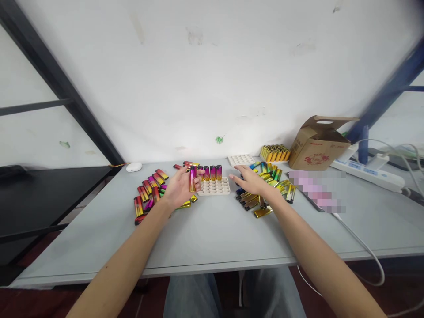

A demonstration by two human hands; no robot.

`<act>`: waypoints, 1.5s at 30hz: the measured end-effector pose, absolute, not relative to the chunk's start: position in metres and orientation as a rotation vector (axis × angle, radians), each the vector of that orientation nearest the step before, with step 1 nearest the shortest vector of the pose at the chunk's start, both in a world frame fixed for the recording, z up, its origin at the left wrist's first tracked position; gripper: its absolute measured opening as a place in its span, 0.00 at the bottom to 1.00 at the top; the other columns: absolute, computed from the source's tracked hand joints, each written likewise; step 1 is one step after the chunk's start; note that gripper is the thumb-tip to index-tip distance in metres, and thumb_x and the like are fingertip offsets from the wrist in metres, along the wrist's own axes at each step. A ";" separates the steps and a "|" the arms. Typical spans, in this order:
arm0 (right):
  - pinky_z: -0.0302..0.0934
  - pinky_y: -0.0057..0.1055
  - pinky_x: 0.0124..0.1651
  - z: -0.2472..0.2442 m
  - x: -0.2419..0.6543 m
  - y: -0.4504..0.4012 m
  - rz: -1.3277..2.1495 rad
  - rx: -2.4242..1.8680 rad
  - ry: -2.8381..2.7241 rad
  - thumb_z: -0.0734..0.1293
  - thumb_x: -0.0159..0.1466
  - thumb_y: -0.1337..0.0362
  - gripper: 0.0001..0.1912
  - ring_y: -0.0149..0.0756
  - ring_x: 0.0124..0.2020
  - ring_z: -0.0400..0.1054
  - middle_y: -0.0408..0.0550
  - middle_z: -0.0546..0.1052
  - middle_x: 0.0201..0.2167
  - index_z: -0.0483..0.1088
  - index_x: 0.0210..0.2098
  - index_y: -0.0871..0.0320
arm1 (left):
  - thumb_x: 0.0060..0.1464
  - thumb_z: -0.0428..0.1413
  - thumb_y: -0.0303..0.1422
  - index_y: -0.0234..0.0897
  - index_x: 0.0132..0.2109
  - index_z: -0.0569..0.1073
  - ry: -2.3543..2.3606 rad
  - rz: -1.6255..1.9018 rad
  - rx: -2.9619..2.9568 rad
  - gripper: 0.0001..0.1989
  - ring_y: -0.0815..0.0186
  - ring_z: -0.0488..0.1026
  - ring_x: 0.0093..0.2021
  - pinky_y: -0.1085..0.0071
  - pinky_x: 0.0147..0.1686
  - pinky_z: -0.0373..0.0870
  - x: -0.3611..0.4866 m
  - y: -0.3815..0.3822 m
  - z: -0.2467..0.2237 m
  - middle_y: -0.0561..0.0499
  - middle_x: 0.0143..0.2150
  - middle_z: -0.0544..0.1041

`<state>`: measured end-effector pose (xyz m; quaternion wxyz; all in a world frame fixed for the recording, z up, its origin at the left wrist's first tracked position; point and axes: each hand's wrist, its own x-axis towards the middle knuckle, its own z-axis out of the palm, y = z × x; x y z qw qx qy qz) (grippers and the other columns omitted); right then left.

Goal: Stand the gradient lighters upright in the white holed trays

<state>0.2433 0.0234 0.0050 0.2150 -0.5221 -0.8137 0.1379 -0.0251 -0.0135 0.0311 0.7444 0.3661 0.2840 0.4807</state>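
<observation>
My left hand (179, 184) is palm up, its fingers closed round a shiny purple-and-gold tube (192, 180) with a black end, held upright at the left end of a white tray (214, 191). Rows of oval holes fill this tray, and several matching purple-and-gold tubes (213, 173) stand upright along its back row. To the right of the tray, my right hand (251, 180) is open and holds nothing, fingers stretched towards the tray. Beneath and around it lies a pile of gold, green and blue tubes (263, 212).
Red, yellow and purple tubes (138, 206) lie loose on the left. At the back are a second white tray (241, 159) and a tray packed with yellow tubes (275, 153). A cardboard box (318, 152), power strip (371, 172), cabled phone-like device (318, 192) and white case (134, 167) surround them.
</observation>
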 end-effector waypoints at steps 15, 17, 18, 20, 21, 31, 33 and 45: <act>0.52 0.41 0.62 0.002 0.240 0.027 0.352 -1.420 -2.288 0.52 0.69 0.47 0.29 0.48 0.61 0.58 0.60 0.66 0.59 0.62 0.59 0.62 | 0.56 0.58 0.37 0.33 0.38 0.72 0.593 1.139 1.120 0.10 0.72 0.65 0.26 0.75 0.24 0.61 0.023 0.003 0.036 0.50 0.29 0.71; 0.52 0.41 0.62 0.001 0.240 0.027 0.348 -1.417 -2.288 0.52 0.69 0.47 0.30 0.48 0.61 0.58 0.59 0.66 0.59 0.62 0.59 0.61 | 0.56 0.57 0.38 0.31 0.40 0.74 0.580 1.144 1.099 0.12 0.71 0.66 0.27 0.74 0.27 0.62 0.027 0.006 0.032 0.49 0.29 0.71; 0.52 0.41 0.62 0.000 0.240 0.027 0.342 -1.411 -2.290 0.52 0.69 0.47 0.29 0.47 0.61 0.58 0.59 0.67 0.58 0.62 0.59 0.61 | 0.57 0.56 0.40 0.31 0.41 0.75 0.566 1.127 1.062 0.14 0.71 0.67 0.28 0.74 0.28 0.63 0.028 0.006 0.030 0.49 0.30 0.71; 0.51 0.42 0.63 -0.003 0.240 0.028 0.320 -1.406 -2.288 0.51 0.69 0.47 0.29 0.48 0.62 0.57 0.60 0.66 0.58 0.62 0.59 0.61 | 0.59 0.53 0.42 0.31 0.43 0.75 0.538 1.079 0.976 0.17 0.70 0.67 0.28 0.73 0.29 0.64 0.027 0.005 0.026 0.49 0.30 0.71; 0.50 0.43 0.64 -0.005 0.239 0.028 0.307 -1.411 -2.281 0.51 0.69 0.47 0.29 0.48 0.63 0.55 0.61 0.64 0.59 0.62 0.59 0.61 | 0.59 0.51 0.42 0.31 0.42 0.75 0.534 1.065 0.946 0.17 0.70 0.68 0.29 0.72 0.30 0.65 0.026 0.003 0.024 0.49 0.30 0.70; 0.44 0.46 0.66 -0.009 0.236 0.028 0.288 -1.497 -2.157 0.52 0.69 0.46 0.31 0.52 0.69 0.41 0.65 0.50 0.66 0.61 0.59 0.62 | 0.56 0.56 0.45 0.37 0.35 0.65 0.673 1.141 1.047 0.15 0.76 0.62 0.19 0.77 0.18 0.60 0.020 -0.006 0.021 0.53 0.32 0.72; 0.44 0.46 0.66 -0.009 0.236 0.028 0.285 -1.492 -2.165 0.51 0.69 0.47 0.30 0.51 0.69 0.41 0.65 0.50 0.66 0.61 0.59 0.63 | 0.57 0.54 0.44 0.37 0.35 0.66 0.610 1.094 0.990 0.14 0.77 0.55 0.17 0.78 0.16 0.55 0.019 -0.007 0.024 0.57 0.25 0.66; 0.44 0.45 0.66 -0.018 0.237 0.034 0.276 -1.458 -2.190 0.53 0.69 0.48 0.28 0.50 0.69 0.42 0.64 0.52 0.65 0.62 0.58 0.61 | 0.60 0.41 0.43 0.37 0.24 0.60 0.553 0.945 0.888 0.20 0.70 0.57 0.21 0.74 0.23 0.62 0.026 -0.013 0.026 0.55 0.22 0.53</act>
